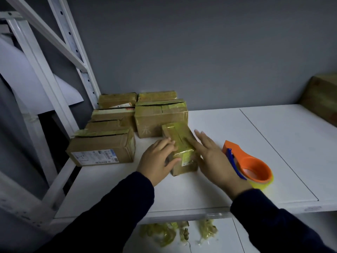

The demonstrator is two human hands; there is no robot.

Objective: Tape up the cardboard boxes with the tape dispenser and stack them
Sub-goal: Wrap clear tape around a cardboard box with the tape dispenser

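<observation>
I see left hand (158,158) curled round small glossy-taped cardboard box (176,137), seemingly gripping; right hand (212,157) flat, fingers straight, on top. Orange plastic tape dispenser (252,166) right.

On the shelf (228,161) before me, a pale handwritten character (146,130) resembling 木 marks the front of a taped cardboard box (164,119). Print on the white shipping label (94,157) of the left-hand box (102,143) is too small to read, as is the sticker (187,160) on the small box (179,141) my left hand (156,161) grips.
</observation>
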